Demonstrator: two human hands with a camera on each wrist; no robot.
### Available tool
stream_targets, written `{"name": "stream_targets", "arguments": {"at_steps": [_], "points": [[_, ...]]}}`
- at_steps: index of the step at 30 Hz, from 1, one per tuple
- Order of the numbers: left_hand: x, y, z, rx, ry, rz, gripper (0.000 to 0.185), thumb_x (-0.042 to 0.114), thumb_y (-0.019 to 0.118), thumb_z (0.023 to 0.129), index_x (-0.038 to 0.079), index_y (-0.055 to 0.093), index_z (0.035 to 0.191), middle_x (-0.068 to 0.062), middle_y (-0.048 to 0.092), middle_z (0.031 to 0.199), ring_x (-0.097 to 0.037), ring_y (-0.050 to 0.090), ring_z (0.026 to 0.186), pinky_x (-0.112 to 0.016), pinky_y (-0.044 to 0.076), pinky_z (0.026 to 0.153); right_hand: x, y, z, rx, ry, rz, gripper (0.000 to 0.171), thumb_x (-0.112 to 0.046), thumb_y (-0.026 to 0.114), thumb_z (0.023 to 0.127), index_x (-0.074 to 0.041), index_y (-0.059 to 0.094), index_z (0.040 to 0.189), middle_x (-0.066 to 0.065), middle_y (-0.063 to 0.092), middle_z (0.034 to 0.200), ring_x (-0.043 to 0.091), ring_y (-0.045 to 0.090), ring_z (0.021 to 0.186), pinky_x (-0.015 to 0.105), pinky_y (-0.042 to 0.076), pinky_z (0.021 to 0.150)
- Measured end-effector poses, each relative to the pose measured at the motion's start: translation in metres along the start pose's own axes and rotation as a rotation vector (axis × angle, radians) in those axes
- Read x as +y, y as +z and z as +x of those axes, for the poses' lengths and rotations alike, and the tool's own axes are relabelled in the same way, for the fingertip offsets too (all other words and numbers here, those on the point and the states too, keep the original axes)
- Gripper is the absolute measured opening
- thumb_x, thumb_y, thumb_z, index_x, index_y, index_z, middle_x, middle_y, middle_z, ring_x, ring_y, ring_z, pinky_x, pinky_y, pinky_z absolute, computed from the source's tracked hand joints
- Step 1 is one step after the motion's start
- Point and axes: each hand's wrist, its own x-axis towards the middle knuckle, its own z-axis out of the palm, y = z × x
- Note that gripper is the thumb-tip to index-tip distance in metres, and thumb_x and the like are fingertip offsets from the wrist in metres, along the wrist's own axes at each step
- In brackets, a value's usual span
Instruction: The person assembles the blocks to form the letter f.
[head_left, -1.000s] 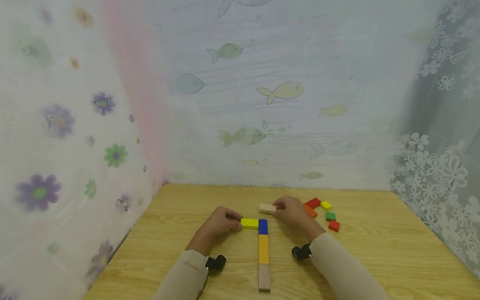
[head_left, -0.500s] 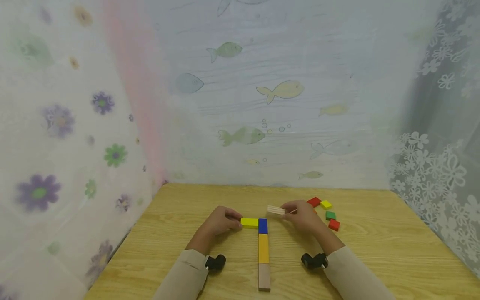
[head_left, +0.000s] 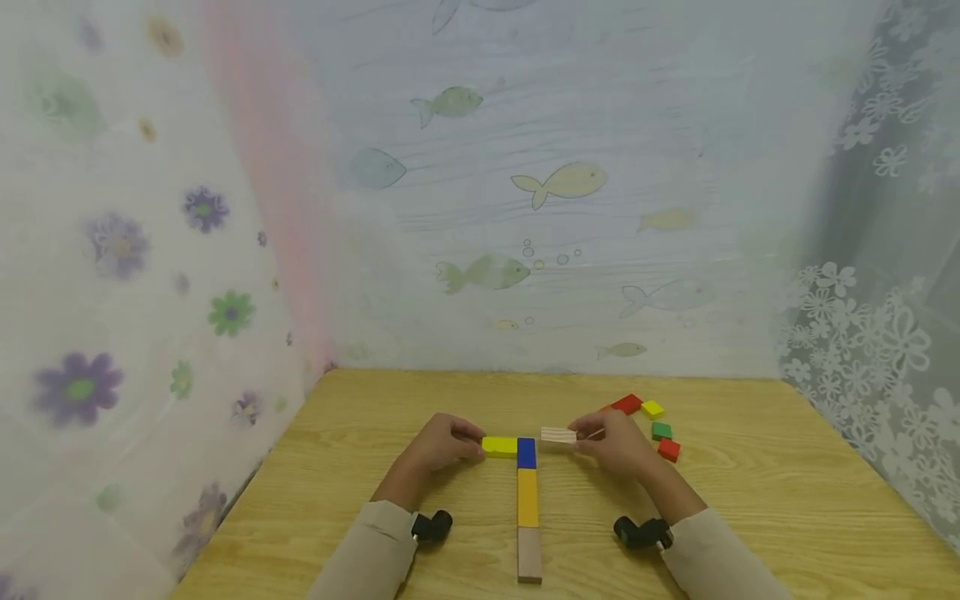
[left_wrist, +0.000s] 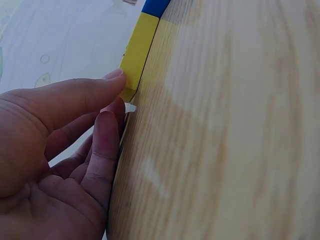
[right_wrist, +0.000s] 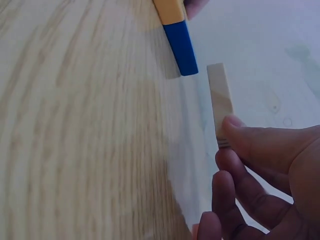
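My left hand (head_left: 442, 443) pinches the outer end of a yellow block (head_left: 498, 447) between thumb and fingers. That block lies on the table with its other end against a blue block (head_left: 527, 454). Below the blue one, an orange-yellow block (head_left: 528, 497) and a plain brown wooden block (head_left: 529, 556) continue in a straight row toward me. In my right hand (head_left: 615, 442) a pale, striped wooden block (head_left: 558, 435) is held by one end, thumb on one face. Its free end points at the blue block, with a gap between them, as the right wrist view also shows.
Beyond my right hand lie loose blocks on the table (head_left: 750, 483): two red blocks, a small yellow block (head_left: 652, 409) and a green block (head_left: 662, 431). Patterned sheets hang at the back and both sides. Each wrist wears a small black camera (head_left: 432, 526).
My right hand has moved right and toward me with the pale wooden block, which has turned level beside the blue block. My left hand and the row of blocks have stayed put.
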Motion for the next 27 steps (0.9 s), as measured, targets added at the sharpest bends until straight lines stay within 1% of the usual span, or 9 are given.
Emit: {"name": "stream_targets", "arguments": {"at_steps": [5, 9, 13, 15, 18, 21, 27], "points": [[0.000, 0.000, -0.001, 0.001, -0.002, -0.015, 0.028, 0.013, 0.083, 0.088, 0.009, 0.078, 0.116, -0.005, 0.074, 0.106, -0.018, 0.067, 0.096, -0.041, 0.056, 0.094, 0.003, -0.002, -0.005, 0.004, 0.012, 0.017, 0.026, -0.020, 0.077, 0.094, -0.012, 0.077, 0.119, 0.002, 0.073, 0.106, 0.023, 0.071, 0.101, 0.042, 0.060, 0.086], [0.000, -0.003, -0.001, 0.016, -0.010, -0.017, 0.028, 0.012, 0.083, 0.088, 0.009, 0.078, 0.115, -0.005, 0.074, 0.108, -0.018, 0.066, 0.096, -0.041, 0.056, 0.094, 0.006, 0.000, -0.004, -0.006, -0.008, 0.030, 0.025, -0.018, 0.078, 0.094, -0.012, 0.078, 0.118, 0.001, 0.072, 0.104, 0.018, 0.069, 0.098, 0.035, 0.058, 0.084], [0.000, -0.005, -0.002, 0.012, -0.004, -0.027, 0.028, 0.010, 0.082, 0.088, 0.008, 0.078, 0.116, -0.006, 0.073, 0.110, -0.018, 0.067, 0.095, -0.040, 0.056, 0.093, 0.006, 0.003, -0.004, -0.021, -0.030, 0.024, 0.025, -0.015, 0.078, 0.093, -0.008, 0.077, 0.117, 0.001, 0.072, 0.102, 0.014, 0.064, 0.093, 0.028, 0.055, 0.081], [-0.001, -0.004, -0.001, 0.007, 0.006, -0.024, 0.028, 0.010, 0.082, 0.088, 0.007, 0.078, 0.116, -0.006, 0.074, 0.110, -0.018, 0.067, 0.094, -0.040, 0.057, 0.093, 0.006, 0.004, -0.005, -0.020, -0.027, 0.018, 0.026, -0.015, 0.079, 0.092, -0.008, 0.078, 0.116, 0.001, 0.073, 0.101, 0.013, 0.064, 0.092, 0.026, 0.054, 0.079], [-0.001, -0.001, -0.001, 0.005, 0.015, -0.011, 0.028, 0.011, 0.082, 0.088, 0.006, 0.078, 0.115, -0.006, 0.074, 0.108, -0.017, 0.067, 0.093, -0.039, 0.057, 0.091, 0.007, 0.005, -0.006, -0.022, -0.024, 0.014, 0.027, -0.016, 0.081, 0.090, -0.007, 0.078, 0.115, 0.000, 0.073, 0.099, 0.014, 0.064, 0.091, 0.025, 0.054, 0.077], [-0.001, 0.001, -0.001, 0.001, 0.009, -0.017, 0.028, 0.011, 0.083, 0.087, 0.006, 0.078, 0.114, -0.006, 0.074, 0.108, -0.018, 0.067, 0.093, -0.038, 0.057, 0.090, 0.008, 0.006, -0.008, -0.025, -0.024, 0.012, 0.028, -0.018, 0.083, 0.089, -0.007, 0.078, 0.114, 0.000, 0.073, 0.097, 0.014, 0.064, 0.090, 0.024, 0.054, 0.076], [-0.001, 0.001, 0.002, 0.008, 0.011, 0.006, 0.028, 0.013, 0.084, 0.087, 0.008, 0.079, 0.113, -0.004, 0.075, 0.105, -0.017, 0.066, 0.092, -0.037, 0.057, 0.088, 0.004, 0.010, -0.008, -0.010, -0.012, 0.023, 0.026, -0.016, 0.081, 0.090, -0.006, 0.078, 0.115, 0.000, 0.073, 0.097, 0.014, 0.063, 0.088, 0.025, 0.054, 0.076]]}}
